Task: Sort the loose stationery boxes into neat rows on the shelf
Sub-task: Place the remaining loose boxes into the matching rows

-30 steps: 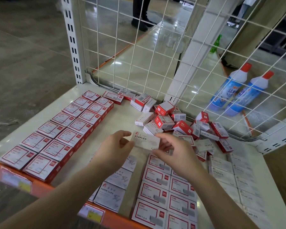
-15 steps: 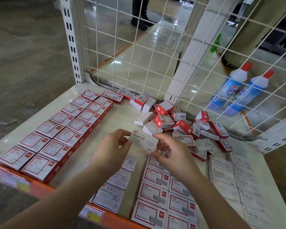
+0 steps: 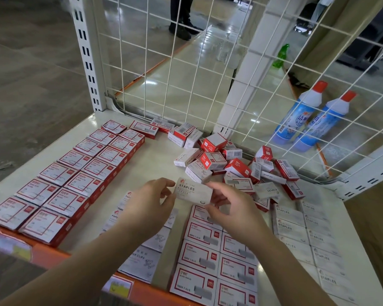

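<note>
Head cam: both hands, left hand (image 3: 149, 203) & right hand (image 3: 232, 205), pinch white box (image 3: 194, 191) marked "STAPLES".

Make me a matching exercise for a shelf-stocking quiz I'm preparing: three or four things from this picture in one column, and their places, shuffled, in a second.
Things:
1. white STAPLES box
2. jumbled pile of boxes
3. red-bordered paper clip boxes
4. blue bottles

Places:
A. behind the wire mesh, on the floor
B. two neat rows along the shelf's left side
C. held between the left hand and right hand
D. loose at the back of the shelf

Pairs: 1-C, 2-D, 3-B, 4-A
</note>
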The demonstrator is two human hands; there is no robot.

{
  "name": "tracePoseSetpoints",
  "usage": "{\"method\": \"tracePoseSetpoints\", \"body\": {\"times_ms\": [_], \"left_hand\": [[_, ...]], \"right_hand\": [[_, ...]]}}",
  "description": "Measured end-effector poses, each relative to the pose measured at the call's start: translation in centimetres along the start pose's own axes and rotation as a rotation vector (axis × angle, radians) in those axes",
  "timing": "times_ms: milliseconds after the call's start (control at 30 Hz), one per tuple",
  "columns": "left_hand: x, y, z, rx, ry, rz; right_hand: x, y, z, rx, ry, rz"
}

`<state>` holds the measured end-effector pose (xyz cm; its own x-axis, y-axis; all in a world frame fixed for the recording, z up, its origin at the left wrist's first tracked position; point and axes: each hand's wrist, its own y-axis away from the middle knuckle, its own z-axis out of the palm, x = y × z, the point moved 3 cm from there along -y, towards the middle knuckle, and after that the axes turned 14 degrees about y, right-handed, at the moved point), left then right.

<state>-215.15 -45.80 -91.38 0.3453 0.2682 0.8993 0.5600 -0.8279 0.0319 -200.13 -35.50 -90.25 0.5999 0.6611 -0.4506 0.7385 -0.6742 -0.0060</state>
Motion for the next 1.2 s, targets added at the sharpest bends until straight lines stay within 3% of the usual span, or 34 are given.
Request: {"method": "tracePoseSetpoints", "body": {"times_ms": [467, 833, 1200], "left_hand": [[2.2, 0.5, 4.2, -0.171, -0.262, 0.033], [5.7, 0.8, 10.2, -0.325, -0.383, 0.269], [7.9, 0.3, 15.7, -0.521, -0.534, 0.347]], "right_hand": [[4.9, 4.9, -2.8, -0.014, 0.031, 0.186], [12.0, 8.8, -5.2, 0.137, 0.015, 0.347], [16.0, 9.3, -7.0, 0.267, 0.037, 0.393]]}}
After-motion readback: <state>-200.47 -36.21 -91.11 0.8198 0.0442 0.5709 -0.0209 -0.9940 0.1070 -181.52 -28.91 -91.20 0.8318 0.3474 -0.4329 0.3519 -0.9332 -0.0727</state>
